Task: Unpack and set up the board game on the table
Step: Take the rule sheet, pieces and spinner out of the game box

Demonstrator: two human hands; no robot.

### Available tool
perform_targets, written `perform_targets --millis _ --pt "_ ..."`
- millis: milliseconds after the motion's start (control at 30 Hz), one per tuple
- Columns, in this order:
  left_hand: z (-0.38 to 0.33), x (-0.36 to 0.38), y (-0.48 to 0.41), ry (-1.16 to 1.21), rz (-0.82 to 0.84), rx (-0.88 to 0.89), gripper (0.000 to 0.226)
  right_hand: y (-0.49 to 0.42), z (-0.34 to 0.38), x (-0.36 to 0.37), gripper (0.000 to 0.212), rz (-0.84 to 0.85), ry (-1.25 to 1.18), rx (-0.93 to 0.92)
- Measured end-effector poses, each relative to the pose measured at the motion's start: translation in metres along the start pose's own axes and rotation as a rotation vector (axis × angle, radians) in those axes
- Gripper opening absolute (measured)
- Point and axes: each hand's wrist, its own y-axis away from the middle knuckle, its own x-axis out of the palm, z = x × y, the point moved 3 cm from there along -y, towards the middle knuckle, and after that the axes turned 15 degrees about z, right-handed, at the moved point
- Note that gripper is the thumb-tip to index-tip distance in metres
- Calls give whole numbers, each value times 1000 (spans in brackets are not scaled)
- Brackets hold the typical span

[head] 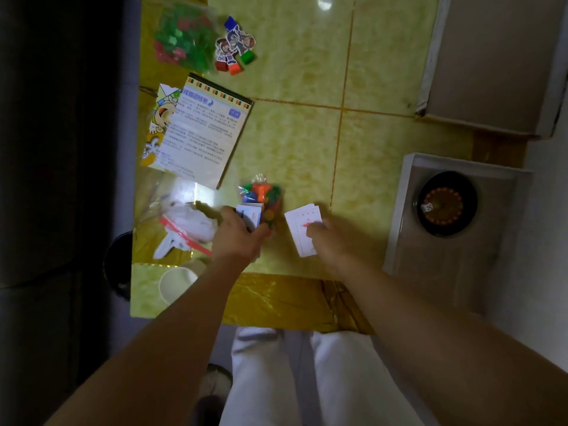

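Head view, looking down over a yellow-green marbled tabletop (295,142) with the game parts spread across it. A shallow cardboard box half (491,63) lies at the far right corner, and nearer on the right sits the box tray (445,259), which overhangs the table edge. At far left is the printed rule sheet (199,133), lying at a slant, and beyond it a bag of green and red pieces (183,36). Near the front edge the left hand (238,236) has its grip curled round a stack of cards (250,215), which is raised just above the surface. The right hand (330,239) has its grip bent over the right edge of a second stack of cards (302,233) (blur hides whether this stack lies flat or is lifted). A crumpled white plastic bag (190,224) with a red strip lies left of the left hand. A black roulette wheel (447,204) rests in the tray. Cardboard figures (235,49) on coloured bases lie just beside the big bag. A small bag of mixed coloured pieces (261,190) sits between the two hands, just beyond them, and a paper cup (176,284) lies at the near left. A white die (426,207) lies on the wheel.
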Motion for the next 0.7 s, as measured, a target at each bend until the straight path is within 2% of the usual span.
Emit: perform_targets --millis 67,267,400,533,633,700 --pt "13 9 4 30 16 -9 49 6 -12 4 36 24 14 10" --pt "51 35 27 -108 -35 11 45 12 -53 22 36 82 2 31" --pt "79 47 21 -238 -50 -12 55 4 -71 32 37 9 1 -13" --pt "93 54 16 -423 -156 36 61 -5 -78 46 40 -81 13 -88" --pt "98 56 13 -549 -277 72 73 -13 -81 56 51 -176 69 -174" --pt "99 57 10 -649 -328 66 69 -5 -76 65 41 -178 107 -177"
